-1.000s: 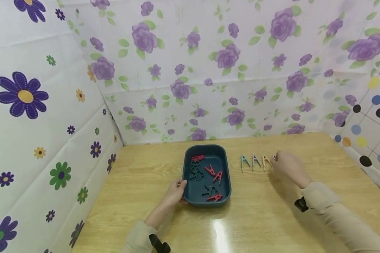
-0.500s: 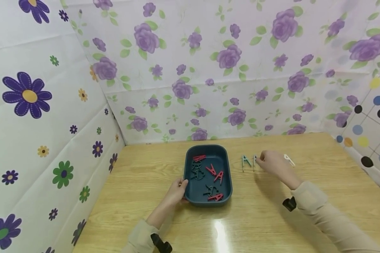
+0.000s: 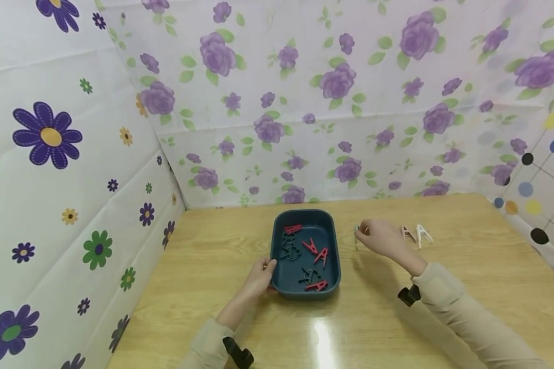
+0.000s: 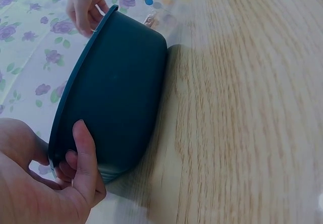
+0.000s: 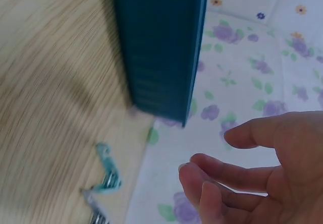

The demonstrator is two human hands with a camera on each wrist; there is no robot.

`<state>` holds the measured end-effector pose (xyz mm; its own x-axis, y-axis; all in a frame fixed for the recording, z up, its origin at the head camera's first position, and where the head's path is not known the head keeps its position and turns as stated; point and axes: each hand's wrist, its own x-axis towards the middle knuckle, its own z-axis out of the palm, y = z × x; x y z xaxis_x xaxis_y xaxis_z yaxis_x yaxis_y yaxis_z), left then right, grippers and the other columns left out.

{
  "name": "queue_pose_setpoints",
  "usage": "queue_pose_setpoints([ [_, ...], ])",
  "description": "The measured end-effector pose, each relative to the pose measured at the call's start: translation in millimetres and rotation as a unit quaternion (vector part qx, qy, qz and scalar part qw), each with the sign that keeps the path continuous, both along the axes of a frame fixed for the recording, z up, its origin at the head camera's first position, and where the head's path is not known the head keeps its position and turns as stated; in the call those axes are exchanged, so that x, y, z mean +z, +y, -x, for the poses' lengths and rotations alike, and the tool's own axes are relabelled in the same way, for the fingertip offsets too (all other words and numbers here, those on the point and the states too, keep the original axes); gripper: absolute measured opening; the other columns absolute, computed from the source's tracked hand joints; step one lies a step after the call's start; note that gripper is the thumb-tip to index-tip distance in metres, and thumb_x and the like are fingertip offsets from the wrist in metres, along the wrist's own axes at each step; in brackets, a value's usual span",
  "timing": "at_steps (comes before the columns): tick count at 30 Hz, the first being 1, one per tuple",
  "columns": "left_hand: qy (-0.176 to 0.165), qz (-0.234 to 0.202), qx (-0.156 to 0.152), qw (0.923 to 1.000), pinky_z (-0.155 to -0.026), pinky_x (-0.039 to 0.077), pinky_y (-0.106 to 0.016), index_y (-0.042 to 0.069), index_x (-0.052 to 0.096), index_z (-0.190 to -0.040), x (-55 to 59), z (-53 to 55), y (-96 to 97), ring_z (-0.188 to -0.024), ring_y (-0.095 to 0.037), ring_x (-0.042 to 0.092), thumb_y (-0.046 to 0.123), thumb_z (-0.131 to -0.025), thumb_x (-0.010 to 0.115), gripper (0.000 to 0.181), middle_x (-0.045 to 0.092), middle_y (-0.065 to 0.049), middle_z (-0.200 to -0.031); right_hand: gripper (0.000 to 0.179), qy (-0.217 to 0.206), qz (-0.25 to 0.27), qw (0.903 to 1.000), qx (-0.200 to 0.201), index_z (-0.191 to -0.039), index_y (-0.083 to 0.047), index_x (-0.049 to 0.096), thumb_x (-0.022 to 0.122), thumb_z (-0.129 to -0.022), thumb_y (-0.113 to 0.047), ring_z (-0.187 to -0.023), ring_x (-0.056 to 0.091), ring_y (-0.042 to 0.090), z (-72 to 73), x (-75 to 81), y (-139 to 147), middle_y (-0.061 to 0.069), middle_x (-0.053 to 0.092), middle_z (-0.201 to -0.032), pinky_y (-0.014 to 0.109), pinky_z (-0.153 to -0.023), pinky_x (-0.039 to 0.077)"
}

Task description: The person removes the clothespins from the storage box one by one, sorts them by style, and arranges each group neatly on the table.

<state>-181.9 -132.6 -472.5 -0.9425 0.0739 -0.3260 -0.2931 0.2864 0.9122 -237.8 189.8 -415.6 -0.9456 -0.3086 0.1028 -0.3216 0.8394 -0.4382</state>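
Note:
My left hand grips the near left rim of a dark teal plastic tray; in the left wrist view the fingers curl against its outer wall. Inside the tray lie several red clothespins and dark green clips. My right hand hovers over a row of clothespins to the right of the tray, fingertips near a teal clothespin. The right wrist view shows its thumb and fingers apart with nothing between them. A greyish clothespin lies beside the teal one.
Right of the right hand, a brownish-pink clothespin and a white clothespin lie on the wooden table. Flower-printed cloth stands behind the table's back edge and along the left side. A dotted cloth is on the right.
My right hand has moved left along the row, from its far right end to the teal clothespin, uncovering the white and brownish-pink ones. The left hand stays on the tray.

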Motion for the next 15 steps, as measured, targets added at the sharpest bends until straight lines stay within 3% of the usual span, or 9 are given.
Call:
queue_pose_setpoints([
  [6,0.002,0.002,-0.001,1.0000,-0.063,0.057,-0.032,-0.005,0.048,-0.113,0.2,0.7,0.4,-0.066,-0.016,0.057,0.026,-0.106,0.036,0.034,0.055,-0.018,-0.100,0.021,-0.018,0.017,0.9992,0.031,-0.093,-0.005,0.069,0.055,-0.095,-0.021,-0.054,0.054,0.010,-1.4,8.7,-16.8,0.005,0.068,-0.075,0.029,-0.055,0.045],
  [15,0.006,0.000,-0.007,1.0000,-0.066,0.058,-0.036,-0.006,0.047,-0.118,0.2,0.5,-0.7,-0.069,-0.018,0.059,0.027,-0.106,0.036,0.037,0.055,-0.021,-0.105,0.021,-0.049,0.037,0.9973,0.041,-0.095,-0.005,0.068,0.057,-0.096,-0.022,-0.067,0.059,0.013,-0.6,19.2,-41.2,0.007,0.068,-0.084,0.031,-0.062,0.049],
])
